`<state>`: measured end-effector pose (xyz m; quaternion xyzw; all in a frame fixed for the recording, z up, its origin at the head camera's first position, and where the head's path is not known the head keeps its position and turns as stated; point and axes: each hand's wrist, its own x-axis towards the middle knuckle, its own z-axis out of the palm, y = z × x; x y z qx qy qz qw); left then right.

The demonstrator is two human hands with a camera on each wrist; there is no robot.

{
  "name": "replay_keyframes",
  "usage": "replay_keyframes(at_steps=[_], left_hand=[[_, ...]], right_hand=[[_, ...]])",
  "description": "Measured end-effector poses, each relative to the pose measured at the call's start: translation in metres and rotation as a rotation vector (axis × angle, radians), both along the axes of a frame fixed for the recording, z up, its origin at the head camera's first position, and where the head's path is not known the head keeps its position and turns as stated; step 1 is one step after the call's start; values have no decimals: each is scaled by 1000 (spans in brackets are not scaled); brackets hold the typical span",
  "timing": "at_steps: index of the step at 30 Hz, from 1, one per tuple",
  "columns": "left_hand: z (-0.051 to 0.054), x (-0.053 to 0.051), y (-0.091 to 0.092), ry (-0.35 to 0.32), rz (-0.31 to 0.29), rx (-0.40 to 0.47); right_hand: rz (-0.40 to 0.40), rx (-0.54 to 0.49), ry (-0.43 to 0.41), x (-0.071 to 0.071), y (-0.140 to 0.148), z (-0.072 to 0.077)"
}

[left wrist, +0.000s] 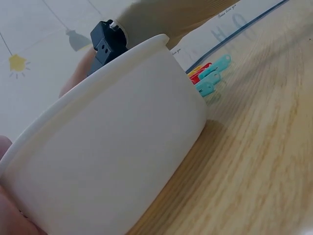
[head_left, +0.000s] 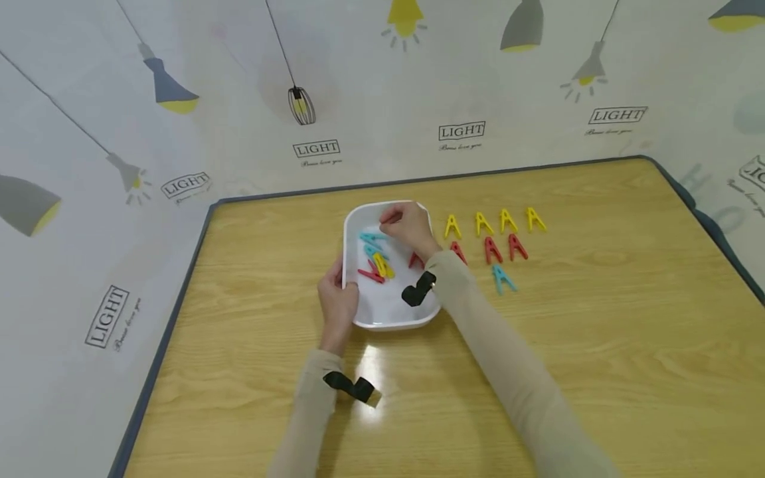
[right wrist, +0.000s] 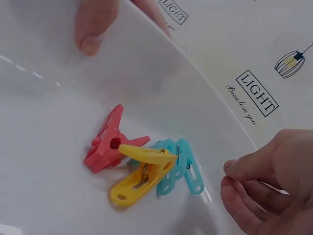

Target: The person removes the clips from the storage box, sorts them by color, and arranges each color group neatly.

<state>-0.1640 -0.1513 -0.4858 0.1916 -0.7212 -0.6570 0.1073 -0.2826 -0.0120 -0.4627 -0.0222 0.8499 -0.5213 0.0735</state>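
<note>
Lamp-print backdrop [head_left: 370,86] borders the far edge of a wood-grain bench [head_left: 239,318], where a person's left hand [head_left: 337,304] grips the left side of a white tray [head_left: 391,309] holding a red clip [right wrist: 104,151], a yellow clip [right wrist: 155,171] and blue clips [right wrist: 168,180]. The right hand [head_left: 409,229], clenched with thumb against forefinger, hovers over the tray; further clips [head_left: 491,249] lie in rows toward the bench's far right corner.

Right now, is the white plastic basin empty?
Not empty: a red clothespin, a yellow clothespin and light-blue clothespins lie inside the white basin.
</note>
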Motion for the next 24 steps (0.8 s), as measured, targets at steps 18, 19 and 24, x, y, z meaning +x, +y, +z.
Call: replay_keyframes(at_steps=[18,19,24], left_hand=[[0,0,0,-12,-5,13],[0,0,1,-19,-6,15],[2,0,0,-26,10,17]], right_hand=[[38,190,75,-3,-1,-9],[26,167,69,-3,-1,-9],[13,115,64,-3,-2,-7]])
